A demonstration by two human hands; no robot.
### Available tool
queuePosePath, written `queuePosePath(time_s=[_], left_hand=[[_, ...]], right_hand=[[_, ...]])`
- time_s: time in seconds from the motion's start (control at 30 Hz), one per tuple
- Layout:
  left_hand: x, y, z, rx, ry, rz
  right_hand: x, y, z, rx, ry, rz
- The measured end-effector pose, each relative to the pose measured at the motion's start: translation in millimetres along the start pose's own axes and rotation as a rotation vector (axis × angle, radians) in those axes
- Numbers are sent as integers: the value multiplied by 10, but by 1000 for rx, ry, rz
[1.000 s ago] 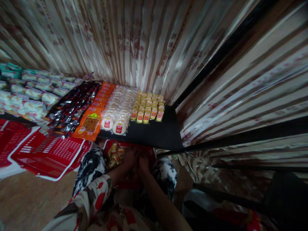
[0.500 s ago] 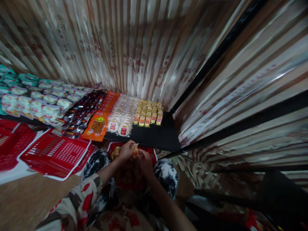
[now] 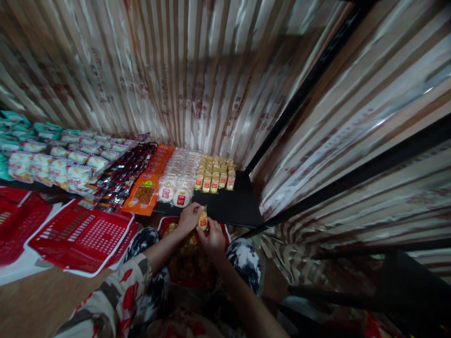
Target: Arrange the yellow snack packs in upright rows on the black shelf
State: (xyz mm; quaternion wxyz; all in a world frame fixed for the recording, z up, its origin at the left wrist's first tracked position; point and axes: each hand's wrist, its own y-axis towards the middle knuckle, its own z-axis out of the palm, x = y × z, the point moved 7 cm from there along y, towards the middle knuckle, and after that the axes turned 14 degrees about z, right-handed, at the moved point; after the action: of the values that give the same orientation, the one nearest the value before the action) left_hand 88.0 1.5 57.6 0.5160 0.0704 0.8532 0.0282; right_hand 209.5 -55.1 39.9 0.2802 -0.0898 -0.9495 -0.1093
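Since half a second ago the hands have turned a small yellow pack [image 3: 202, 220] so that its red label faces up toward the wearer; a second ago both hands were down in the basket [image 3: 163, 224]. The view has shifted a little too, so the shelf [image 3: 239, 202] sits slightly lower.

The left hand [image 3: 189, 219] has its fingers bent in close, gripping the pack from the left near its top. The right hand [image 3: 214, 240] is curled nearly closed on the lower right side, thumb against the wrapper (its far fingers are partly hidden). The pack is held roughly upright between them, above the basket and just in front of the shelf's near edge.

The basket is between the knees, which are in black-and-white trousers [image 3: 244, 263]; more yellow packs lie inside, dim and hard to make out. A patterned sleeve [image 3: 121, 291] covers part of the left arm.

On the shelf, similar yellow packs stand in rows [image 3: 215, 178] near the right end. To their left come white round packs [image 3: 174, 188], an orange bag [image 3: 144, 192], dark packs [image 3: 121, 173], white bags [image 3: 63, 169] and teal ones [image 3: 16, 123]. Below, at left, are two red baskets [image 3: 86, 234]. A striped curtain [image 3: 197, 70] hangs behind, with a black pole [image 3: 299, 98] slanting across it.
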Motion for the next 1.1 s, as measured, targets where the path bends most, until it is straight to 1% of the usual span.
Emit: queuePosePath(time_s=[0.13,0.23,0.27,0.33,0.4,0.43,0.5,0.6,0.7,0.8,0.87,0.93,1.1], left_hand=[[-115,100,28,12,52,55],[-184,174,72,-16,-8,97],[-211,190,72,-46,-31,110],[-272,193,33,-149,-36,147],[-332,155,-24,-271,15,209],[-350,127,-36,-313,42,240],[-330,80,-9,-334,67,271],[-173,57,102,-286,18,218],[13,84,179,-276,-95,101],[138,135,226,-277,-259,-23],[178,162,248,-272,-370,-80],[195,175,261,-264,-459,-109],[225,180,276,-266,-577,-151]], right_hand=[[-21,157,-33,12,57,35],[-25,308,-58,5,134,51],[-21,367,-67,-5,156,58],[-3,498,-83,-40,175,80],[22,637,-79,-77,162,110],[34,708,-63,-87,151,129],[61,849,7,-81,136,163],[110,1040,156,-51,158,182],[158,1183,296,-36,211,179],[194,1263,399,-22,228,174],[212,1286,429,-28,226,169],[226,1292,441,-33,232,158],[253,1284,474,13,275,120]])
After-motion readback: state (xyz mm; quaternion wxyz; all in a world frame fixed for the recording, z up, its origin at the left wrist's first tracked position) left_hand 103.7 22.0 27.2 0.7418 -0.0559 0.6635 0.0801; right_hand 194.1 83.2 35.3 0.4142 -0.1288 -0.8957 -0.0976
